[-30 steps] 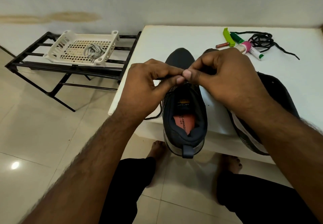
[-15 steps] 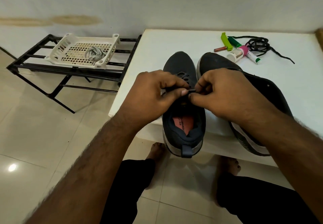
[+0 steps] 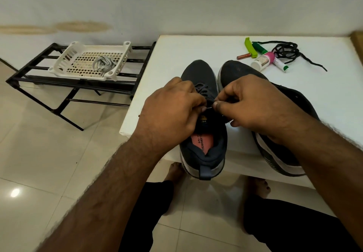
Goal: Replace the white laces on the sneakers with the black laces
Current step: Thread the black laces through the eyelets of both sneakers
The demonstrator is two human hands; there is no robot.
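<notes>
1. Black lace (image 3: 209,108), partly threaded through the left sneaker (image 3: 202,114) on the white surface (image 3: 324,98), is pinched at its tip between the left hand (image 3: 172,110) and right hand (image 3: 253,104), fingers closed tight on it.
2. Risk, as judged: the short tip could slip from the pinch or miss its eyelet; the heel overhangs the surface edge, so a hard tug might tip the shoe off.
3. Count: two sneakers, the second (image 3: 275,118) under the right wrist; one spare black lace (image 3: 286,50) beyond; one grey-white lace bundle (image 3: 103,65) in one white basket (image 3: 64,63).
</notes>
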